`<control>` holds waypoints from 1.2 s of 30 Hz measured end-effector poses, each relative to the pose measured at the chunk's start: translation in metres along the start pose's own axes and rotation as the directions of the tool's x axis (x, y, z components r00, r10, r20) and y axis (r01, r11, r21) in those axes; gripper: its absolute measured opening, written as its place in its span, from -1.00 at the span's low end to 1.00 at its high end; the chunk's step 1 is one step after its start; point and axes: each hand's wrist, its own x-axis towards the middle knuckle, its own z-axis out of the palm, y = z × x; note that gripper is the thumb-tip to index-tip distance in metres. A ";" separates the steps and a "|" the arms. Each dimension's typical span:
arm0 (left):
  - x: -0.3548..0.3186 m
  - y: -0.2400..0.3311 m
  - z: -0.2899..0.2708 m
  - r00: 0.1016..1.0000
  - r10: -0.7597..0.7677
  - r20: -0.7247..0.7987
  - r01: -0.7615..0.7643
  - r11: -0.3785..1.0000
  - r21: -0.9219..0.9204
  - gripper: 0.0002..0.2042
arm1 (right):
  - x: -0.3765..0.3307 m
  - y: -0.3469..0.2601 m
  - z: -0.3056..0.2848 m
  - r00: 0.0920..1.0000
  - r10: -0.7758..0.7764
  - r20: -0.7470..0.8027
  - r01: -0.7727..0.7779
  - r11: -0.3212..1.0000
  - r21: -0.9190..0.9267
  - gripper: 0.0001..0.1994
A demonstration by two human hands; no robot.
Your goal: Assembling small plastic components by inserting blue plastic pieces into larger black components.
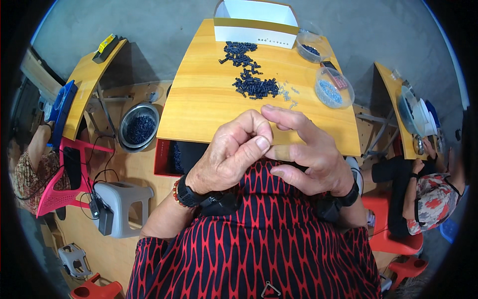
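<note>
At mid-frame our left hand [230, 154] and right hand [304, 154] meet, fingertips pinched together, probably on one small part we cannot make out. The black parts [249, 74] piled in the upper centre look light, stiff and best pinched by their ends.
</note>
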 end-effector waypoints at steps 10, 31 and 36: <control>0.009 0.008 -0.001 0.899 0.418 0.131 -0.391 0.631 0.670 -0.81 | 0.001 0.000 0.001 1.000 0.013 -0.014 -0.014 0.999 -0.052 -0.79; 0.009 0.006 0.000 0.827 0.510 0.236 -0.456 0.364 0.812 -0.83 | 0.001 0.001 0.011 0.998 0.029 -0.050 -0.034 0.994 -0.101 -0.70; 0.010 0.009 0.002 0.793 0.578 0.194 -0.473 0.382 0.794 -0.81 | 0.001 -0.001 0.012 0.997 0.048 -0.066 -0.055 0.993 -0.108 -0.60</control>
